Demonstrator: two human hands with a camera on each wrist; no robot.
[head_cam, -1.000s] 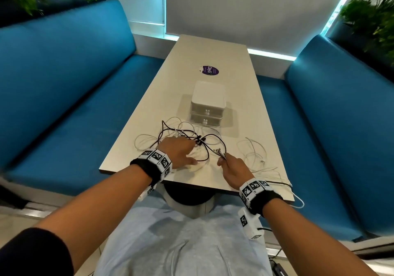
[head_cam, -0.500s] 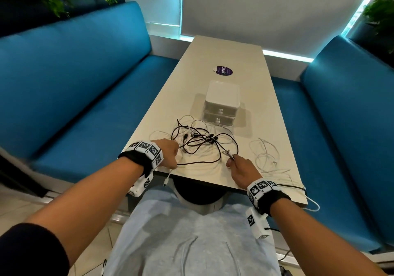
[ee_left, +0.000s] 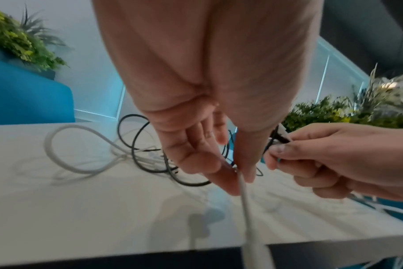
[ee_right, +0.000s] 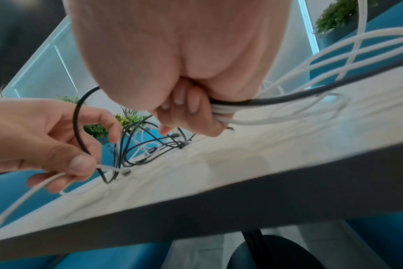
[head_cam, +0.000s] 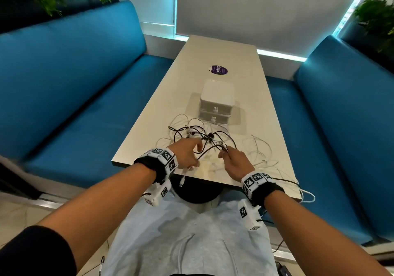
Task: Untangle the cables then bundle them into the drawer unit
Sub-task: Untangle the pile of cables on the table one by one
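Observation:
A tangle of black and white cables [head_cam: 202,136] lies on the table's near end, just in front of the white two-drawer unit [head_cam: 216,103], whose drawers are closed. My left hand [head_cam: 196,157] pinches a white cable [ee_left: 246,209] between thumb and forefinger; its plug end [head_cam: 182,183] hangs over the near table edge. My right hand [head_cam: 223,153] sits close beside it, curled round a bunch of black and white cable strands [ee_right: 221,109]. In the right wrist view a black loop [ee_right: 77,116] arches between both hands.
More loose white cable [head_cam: 259,154] lies right of my right hand and trails off the beige table [head_cam: 223,47] at its near right corner. A purple sticker [head_cam: 218,70] lies beyond the drawer unit. Blue benches [head_cam: 74,96] flank both sides.
My left hand left the tangle, drew a white cable to the near left edge, then came back close to my right hand. The right hand kept its grip almost in place.

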